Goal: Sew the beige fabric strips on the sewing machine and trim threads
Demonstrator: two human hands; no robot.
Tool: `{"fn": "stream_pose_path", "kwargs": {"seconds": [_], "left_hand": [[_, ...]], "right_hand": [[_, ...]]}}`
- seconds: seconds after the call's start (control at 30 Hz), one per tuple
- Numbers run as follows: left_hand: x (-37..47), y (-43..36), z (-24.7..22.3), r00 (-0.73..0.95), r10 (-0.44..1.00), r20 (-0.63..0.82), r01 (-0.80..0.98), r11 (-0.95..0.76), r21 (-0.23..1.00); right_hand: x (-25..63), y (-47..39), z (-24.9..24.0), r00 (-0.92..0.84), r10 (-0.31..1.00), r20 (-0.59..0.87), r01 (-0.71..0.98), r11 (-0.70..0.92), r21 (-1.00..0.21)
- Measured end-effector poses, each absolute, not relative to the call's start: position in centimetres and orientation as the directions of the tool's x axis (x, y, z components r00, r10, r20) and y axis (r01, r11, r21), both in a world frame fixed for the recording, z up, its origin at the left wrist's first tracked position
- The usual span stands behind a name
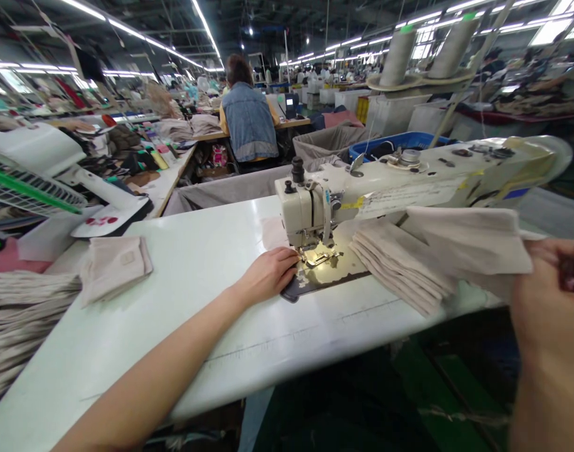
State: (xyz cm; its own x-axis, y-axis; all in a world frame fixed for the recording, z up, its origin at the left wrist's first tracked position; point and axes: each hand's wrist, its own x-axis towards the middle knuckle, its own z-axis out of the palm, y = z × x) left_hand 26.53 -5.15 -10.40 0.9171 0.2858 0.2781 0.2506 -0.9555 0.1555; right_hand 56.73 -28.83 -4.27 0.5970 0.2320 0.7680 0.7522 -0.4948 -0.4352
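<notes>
My left hand (270,273) lies on the bed of a cream sewing machine (298,210), its fingers together beside the presser foot (318,258). What its fingertips hold, if anything, is hidden. Just behind it lies a pale beige fabric piece (273,233), flat on the table. At the right edge my right hand (547,292), partly blurred, grips the end of a beige fabric piece (465,235), stretched out above a folded stack of beige pieces (402,263). A dark red thing (573,274) shows by this hand; its kind is unclear.
A folded beige piece (115,263) lies on the white table (206,251), with a fabric pile (23,333) at its left. A white fan (37,163) stands behind. Thread cones (398,56) rise over the machine. A co-worker in a denim vest (249,122) sits ahead.
</notes>
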Motion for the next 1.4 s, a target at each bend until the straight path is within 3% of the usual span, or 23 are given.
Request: {"fn": "stream_pose_path", "kwargs": {"seconds": [0.07,0.17,0.3,0.4,0.57,0.63,0.7,0.73,0.8,0.87,0.97,1.07,1.2,1.3,1.4], "left_hand": [[26.4,-5.2,-10.6,0.914,0.285,0.288,0.247,-0.956,0.162],[26.4,-5.4,-10.8,0.907,0.299,0.296,0.267,-0.953,0.145],[26.4,-5.6,-11.2,0.895,0.347,0.281,0.325,-0.938,0.121],[26.2,-5.5,-11.3,0.892,0.37,0.261,0.35,-0.929,0.12],[24.9,-6.6,-9.6,0.786,0.571,0.236,0.55,-0.821,0.156],[24.6,-7.9,-8.4,0.651,0.736,0.186,0.644,-0.665,0.378],[24.7,-9.4,-7.5,0.56,0.824,-0.087,0.605,-0.335,0.722],[24.9,-9.9,-7.2,0.556,0.79,-0.259,0.544,-0.11,0.832],[25.3,-10.6,-7.3,0.589,0.663,-0.461,0.415,0.241,0.877],[25.5,-10.4,-7.8,0.584,0.661,-0.471,0.313,0.352,0.882],[25.2,-9.2,-8.4,0.589,0.7,-0.403,0.234,0.33,0.915],[24.9,-7.9,-8.4,0.643,0.677,-0.359,0.195,0.308,0.931],[25.6,-7.0,-8.0,0.668,0.67,-0.324,0.25,0.208,0.946],[27.2,-6.9,-8.4,0.636,0.745,-0.199,0.453,-0.152,0.878],[28.8,-6.9,-9.1,0.613,0.79,-0.014,0.632,-0.479,0.609]], "right_hand": [[55.3,-29.3,-4.1,0.725,0.169,0.668,0.67,-0.397,-0.628],[52.5,-29.8,-4.0,0.824,0.405,0.397,0.541,-0.348,-0.766],[49.6,-29.5,-5.0,0.705,0.67,0.232,0.495,-0.23,-0.838],[47.9,-29.1,-6.0,0.607,0.755,0.247,0.505,-0.127,-0.854],[45.2,-28.8,-7.4,0.463,0.736,0.494,0.692,0.048,-0.72],[44.2,-28.6,-8.1,0.303,0.751,0.587,0.792,0.144,-0.593],[43.2,-28.1,-8.9,0.123,0.764,0.633,0.856,0.241,-0.457],[42.7,-27.9,-9.2,0.051,0.766,0.641,0.869,0.282,-0.406],[42.0,-27.6,-9.9,-0.057,0.771,0.634,0.862,0.358,-0.358],[41.7,-27.4,-10.5,-0.064,0.797,0.601,0.832,0.375,-0.409],[42.6,-27.5,-11.5,0.171,0.856,0.488,0.769,0.193,-0.609],[44.4,-27.7,-12.5,0.402,0.887,0.227,0.603,-0.07,-0.795],[45.8,-28.2,-13.4,0.398,0.917,-0.012,0.403,-0.187,-0.896],[45.2,-28.7,-13.6,0.407,0.913,-0.036,0.363,-0.198,-0.911],[43.7,-29.2,-13.9,0.422,0.906,0.041,0.397,-0.144,-0.907]]}}
